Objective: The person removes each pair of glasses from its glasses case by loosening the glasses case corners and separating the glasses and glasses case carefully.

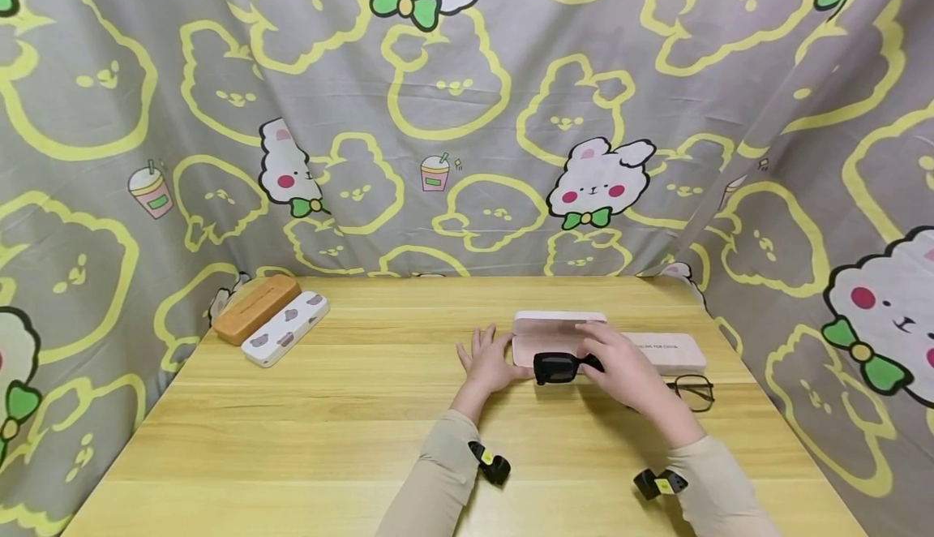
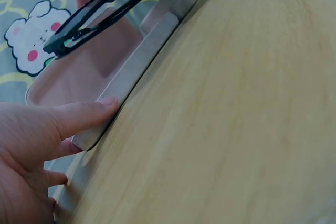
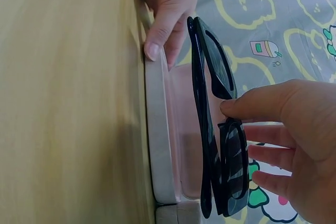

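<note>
Pinching sunglasses [image 1: 558, 367] above open case [image 3: 159, 129] with right hand [image 1: 623, 367], bracing case's left end with spread left hand [image 1: 490, 367]; probably best lowered level.

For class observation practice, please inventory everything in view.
Table: 1, light wood, below
Curtain: count unclear, grey and yellow, behind
Open case: 1, white and pink, right of centre
Sunglasses: 1, black, above open case
Lettered case: 1, cream, beside open case
Eyeglasses: 1, dark, before lettered case
Brown case: 1, brown, table's far left
Patterned case: 1, white, beside brown case
Wrist cameras: 2, black, wrists
Sleeves: 2, beige, forearms
Left hand: 1, bare, touching open case
Right hand: 1, bare, holding sunglasses
</note>
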`<state>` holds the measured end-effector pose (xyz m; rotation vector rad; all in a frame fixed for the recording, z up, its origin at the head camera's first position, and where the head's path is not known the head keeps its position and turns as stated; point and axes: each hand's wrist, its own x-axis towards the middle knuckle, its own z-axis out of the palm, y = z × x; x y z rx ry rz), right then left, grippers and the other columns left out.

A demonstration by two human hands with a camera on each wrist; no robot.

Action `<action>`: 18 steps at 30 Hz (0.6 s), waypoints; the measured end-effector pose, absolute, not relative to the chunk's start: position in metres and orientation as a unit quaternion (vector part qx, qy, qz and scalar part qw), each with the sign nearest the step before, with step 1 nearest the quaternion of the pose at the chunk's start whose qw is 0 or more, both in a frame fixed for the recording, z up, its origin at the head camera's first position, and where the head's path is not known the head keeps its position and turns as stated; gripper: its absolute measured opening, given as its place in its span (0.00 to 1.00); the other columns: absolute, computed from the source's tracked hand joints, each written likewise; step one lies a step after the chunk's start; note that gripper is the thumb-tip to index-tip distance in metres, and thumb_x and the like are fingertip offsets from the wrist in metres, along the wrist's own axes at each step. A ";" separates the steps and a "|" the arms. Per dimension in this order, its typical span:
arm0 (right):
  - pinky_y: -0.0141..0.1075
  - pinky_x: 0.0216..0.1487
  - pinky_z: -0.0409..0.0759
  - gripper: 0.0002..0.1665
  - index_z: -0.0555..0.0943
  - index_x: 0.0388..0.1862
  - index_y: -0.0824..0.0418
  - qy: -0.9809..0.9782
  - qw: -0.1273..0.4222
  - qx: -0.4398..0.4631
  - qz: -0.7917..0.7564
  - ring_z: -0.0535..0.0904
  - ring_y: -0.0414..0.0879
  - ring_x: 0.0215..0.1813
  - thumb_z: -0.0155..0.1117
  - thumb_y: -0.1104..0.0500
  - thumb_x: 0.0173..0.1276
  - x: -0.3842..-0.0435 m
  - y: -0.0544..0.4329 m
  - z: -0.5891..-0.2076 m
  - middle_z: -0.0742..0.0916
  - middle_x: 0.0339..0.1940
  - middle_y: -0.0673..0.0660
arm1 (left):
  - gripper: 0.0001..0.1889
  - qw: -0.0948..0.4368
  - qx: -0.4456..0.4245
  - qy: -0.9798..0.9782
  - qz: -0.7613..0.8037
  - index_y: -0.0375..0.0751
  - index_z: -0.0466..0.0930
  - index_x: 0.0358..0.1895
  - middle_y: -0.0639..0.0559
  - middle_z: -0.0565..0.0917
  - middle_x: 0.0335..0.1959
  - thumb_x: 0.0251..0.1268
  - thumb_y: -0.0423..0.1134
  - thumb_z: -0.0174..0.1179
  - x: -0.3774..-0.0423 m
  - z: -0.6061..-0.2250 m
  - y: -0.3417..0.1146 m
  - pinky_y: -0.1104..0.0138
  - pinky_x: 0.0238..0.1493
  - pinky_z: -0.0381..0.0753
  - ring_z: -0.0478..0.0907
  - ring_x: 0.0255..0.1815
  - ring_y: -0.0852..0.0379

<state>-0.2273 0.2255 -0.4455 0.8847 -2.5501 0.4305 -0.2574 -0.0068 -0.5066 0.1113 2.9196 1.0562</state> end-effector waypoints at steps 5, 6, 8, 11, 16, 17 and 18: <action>0.56 0.60 0.77 0.11 0.80 0.27 0.57 -0.915 0.188 0.322 0.151 0.78 0.64 0.60 0.76 0.66 0.50 -0.227 0.223 -0.448 0.83 0.57 0.67 | 0.41 0.016 0.032 0.941 0.335 0.54 0.73 0.67 0.45 0.58 0.77 0.44 0.57 0.75 -0.257 -0.506 -0.006 0.33 0.73 0.29 0.42 0.81 0.38; 0.56 0.60 0.77 0.11 0.80 0.27 0.57 -0.917 0.183 0.322 0.151 0.78 0.65 0.61 0.76 0.66 0.51 -0.227 0.223 -0.448 0.83 0.57 0.67 | 0.41 0.016 0.031 0.942 0.335 0.54 0.73 0.67 0.45 0.58 0.77 0.44 0.57 0.75 -0.257 -0.506 -0.006 0.33 0.73 0.29 0.42 0.81 0.38; 0.56 0.61 0.77 0.11 0.80 0.26 0.57 -0.918 0.175 0.325 0.148 0.77 0.65 0.61 0.76 0.66 0.50 -0.227 0.222 -0.449 0.83 0.57 0.68 | 0.41 0.015 0.030 0.942 0.334 0.54 0.73 0.67 0.45 0.58 0.77 0.44 0.57 0.75 -0.258 -0.506 -0.005 0.33 0.73 0.29 0.42 0.81 0.38; 0.57 0.61 0.77 0.12 0.79 0.26 0.56 -0.918 0.166 0.330 0.145 0.77 0.67 0.62 0.76 0.66 0.49 -0.227 0.222 -0.450 0.83 0.56 0.68 | 0.42 0.015 0.030 0.942 0.334 0.54 0.73 0.67 0.45 0.58 0.77 0.43 0.57 0.75 -0.258 -0.506 -0.005 0.33 0.73 0.29 0.42 0.81 0.38; 0.57 0.60 0.77 0.12 0.79 0.26 0.56 -0.919 0.154 0.335 0.139 0.77 0.67 0.61 0.75 0.66 0.49 -0.228 0.222 -0.452 0.84 0.55 0.68 | 0.42 0.013 0.030 0.942 0.335 0.53 0.73 0.67 0.44 0.59 0.77 0.43 0.57 0.75 -0.258 -0.506 -0.005 0.33 0.73 0.29 0.43 0.80 0.38; 0.58 0.60 0.77 0.12 0.78 0.26 0.56 -0.920 0.151 0.335 0.138 0.77 0.67 0.61 0.75 0.66 0.49 -0.228 0.221 -0.453 0.84 0.54 0.68 | 0.42 0.013 0.030 0.942 0.335 0.53 0.73 0.66 0.44 0.59 0.77 0.43 0.56 0.75 -0.258 -0.506 -0.005 0.33 0.73 0.29 0.43 0.80 0.38; 0.57 0.60 0.77 0.12 0.78 0.26 0.57 -0.921 0.147 0.335 0.137 0.77 0.67 0.61 0.75 0.66 0.49 -0.227 0.221 -0.453 0.84 0.54 0.67 | 0.41 0.013 0.030 0.942 0.335 0.53 0.73 0.66 0.44 0.59 0.77 0.43 0.56 0.76 -0.258 -0.506 -0.005 0.33 0.73 0.29 0.43 0.80 0.38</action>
